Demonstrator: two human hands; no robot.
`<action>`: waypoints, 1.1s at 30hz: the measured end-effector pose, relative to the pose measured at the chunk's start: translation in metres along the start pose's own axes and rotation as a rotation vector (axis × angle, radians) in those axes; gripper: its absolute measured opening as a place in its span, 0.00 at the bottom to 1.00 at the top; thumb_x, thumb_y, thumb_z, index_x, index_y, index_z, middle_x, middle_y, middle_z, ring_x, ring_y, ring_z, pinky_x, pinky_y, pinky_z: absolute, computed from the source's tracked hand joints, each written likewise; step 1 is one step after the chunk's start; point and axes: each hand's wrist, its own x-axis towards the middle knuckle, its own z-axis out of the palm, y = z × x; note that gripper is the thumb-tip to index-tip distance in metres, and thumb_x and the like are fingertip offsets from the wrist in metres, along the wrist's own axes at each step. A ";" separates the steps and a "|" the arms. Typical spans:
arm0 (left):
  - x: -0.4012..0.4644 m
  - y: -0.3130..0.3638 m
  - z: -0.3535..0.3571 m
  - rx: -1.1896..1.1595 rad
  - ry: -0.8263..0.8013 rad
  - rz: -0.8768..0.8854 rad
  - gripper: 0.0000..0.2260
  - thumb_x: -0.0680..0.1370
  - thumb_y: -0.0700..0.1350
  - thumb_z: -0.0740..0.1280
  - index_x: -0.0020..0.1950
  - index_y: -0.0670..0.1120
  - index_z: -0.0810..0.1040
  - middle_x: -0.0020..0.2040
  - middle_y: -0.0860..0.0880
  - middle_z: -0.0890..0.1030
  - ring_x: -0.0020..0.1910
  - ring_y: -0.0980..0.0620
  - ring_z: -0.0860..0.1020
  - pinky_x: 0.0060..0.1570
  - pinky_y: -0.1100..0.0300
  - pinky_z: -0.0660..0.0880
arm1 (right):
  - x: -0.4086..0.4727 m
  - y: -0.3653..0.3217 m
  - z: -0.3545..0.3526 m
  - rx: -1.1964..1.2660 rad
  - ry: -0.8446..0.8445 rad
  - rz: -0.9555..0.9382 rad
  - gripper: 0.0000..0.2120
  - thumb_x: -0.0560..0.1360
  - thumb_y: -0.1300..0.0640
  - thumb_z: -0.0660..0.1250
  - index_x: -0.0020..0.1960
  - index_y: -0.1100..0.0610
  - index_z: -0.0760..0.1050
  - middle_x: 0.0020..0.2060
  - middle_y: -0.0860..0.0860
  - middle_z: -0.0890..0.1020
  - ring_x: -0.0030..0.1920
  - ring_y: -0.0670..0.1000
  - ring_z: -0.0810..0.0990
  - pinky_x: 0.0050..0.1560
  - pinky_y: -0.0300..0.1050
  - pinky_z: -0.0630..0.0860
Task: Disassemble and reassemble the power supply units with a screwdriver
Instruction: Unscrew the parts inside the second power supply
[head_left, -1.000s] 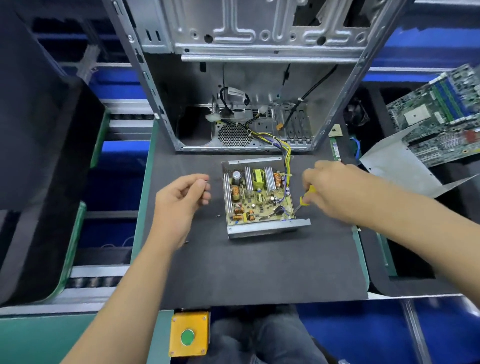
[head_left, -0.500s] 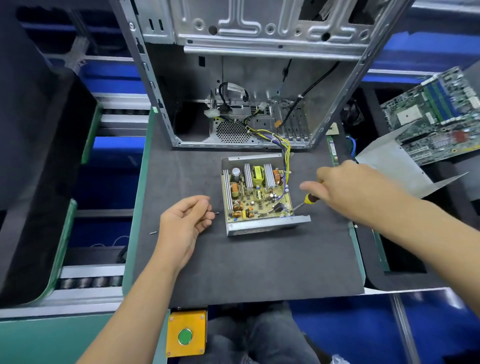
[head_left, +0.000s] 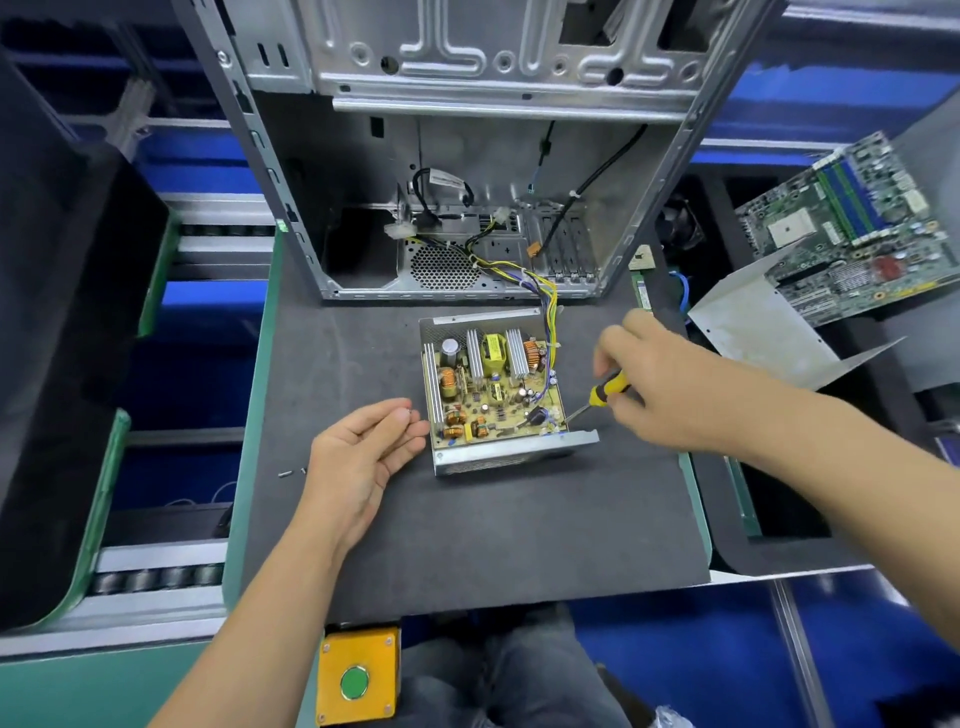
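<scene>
a dark grey mat (head_left: 467, 530) is laid on a green-edged bench (head_left: 249, 457) beneath the hands. roller rails (head_left: 156, 577) are seen left of the left hand, blue flooring (head_left: 701, 665) below the right forearm.

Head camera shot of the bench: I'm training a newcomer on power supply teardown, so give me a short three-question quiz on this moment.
1. True or false: the cover of the power supply is off, so its circuit board shows.
2. Which hand holds the screwdriver? A) left hand B) right hand C) neither
3. Fill in: the yellow box at the near edge of the black mat carries a round ____ button.

Key
1. True.
2. B: the right hand grips the yellow handle, tip at the unit's near right corner; the left hand rests palm up on the mat beside the unit.
3. Green.
</scene>
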 end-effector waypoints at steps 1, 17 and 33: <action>0.000 0.000 0.000 0.004 -0.002 -0.003 0.05 0.69 0.40 0.73 0.43 0.45 0.88 0.42 0.42 0.86 0.41 0.49 0.85 0.42 0.62 0.81 | 0.001 0.000 0.000 -0.039 0.018 -0.025 0.06 0.79 0.56 0.63 0.55 0.54 0.71 0.49 0.48 0.67 0.43 0.53 0.72 0.47 0.50 0.74; 0.000 -0.001 0.002 0.019 0.004 -0.009 0.03 0.74 0.37 0.71 0.46 0.42 0.84 0.42 0.42 0.86 0.40 0.49 0.86 0.40 0.62 0.81 | 0.005 -0.006 0.002 -0.378 0.008 0.130 0.18 0.83 0.42 0.54 0.43 0.55 0.68 0.33 0.53 0.67 0.43 0.60 0.76 0.40 0.47 0.68; -0.003 0.001 0.007 0.034 0.004 -0.011 0.04 0.78 0.35 0.69 0.49 0.41 0.83 0.41 0.43 0.86 0.40 0.50 0.85 0.40 0.63 0.80 | 0.016 -0.023 0.008 -0.392 0.016 0.093 0.17 0.81 0.46 0.61 0.41 0.54 0.61 0.33 0.50 0.65 0.43 0.60 0.76 0.38 0.48 0.69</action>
